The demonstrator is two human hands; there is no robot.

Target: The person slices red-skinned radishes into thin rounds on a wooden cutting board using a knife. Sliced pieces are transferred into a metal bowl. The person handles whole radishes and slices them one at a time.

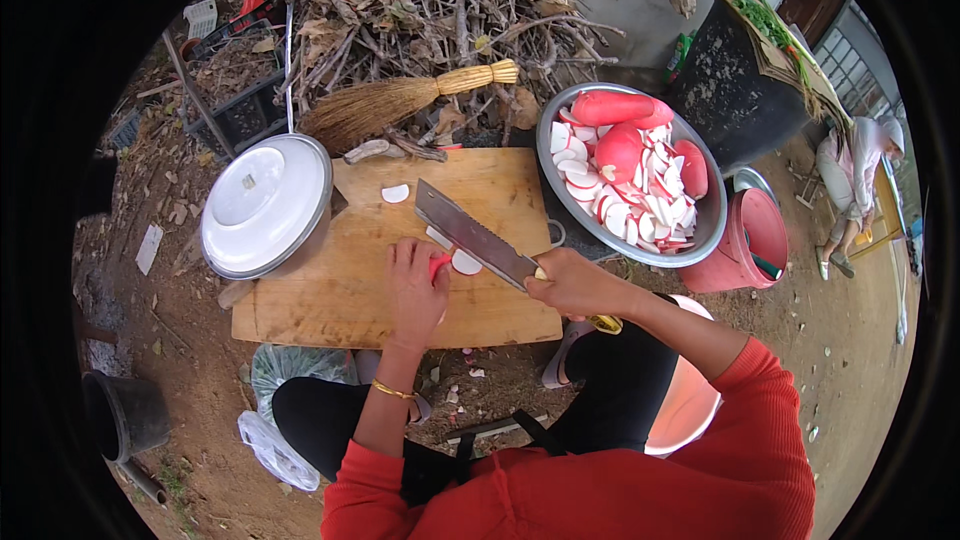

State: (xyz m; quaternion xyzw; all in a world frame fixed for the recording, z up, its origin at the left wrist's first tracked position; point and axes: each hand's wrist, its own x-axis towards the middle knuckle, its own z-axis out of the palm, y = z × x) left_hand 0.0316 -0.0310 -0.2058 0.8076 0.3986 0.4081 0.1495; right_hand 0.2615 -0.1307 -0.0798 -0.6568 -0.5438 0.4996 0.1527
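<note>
My right hand grips the handle of a broad kitchen knife, its blade slanting up and left over a wooden cutting board. Just left of the blade, my left hand holds a piece of red radish down on the board; most of it is hidden under my fingers. A white slice with a red rim lies between the radish and the knife. Farther up the board is another half-round slice. The metal basin at the right holds cut radish slices and several larger red radishes.
Left of the board sits a lidded pot. Behind it lie a straw broom and a heap of dry twigs. Right are a pink bucket and a dark barrel. Farther right, a person bends over.
</note>
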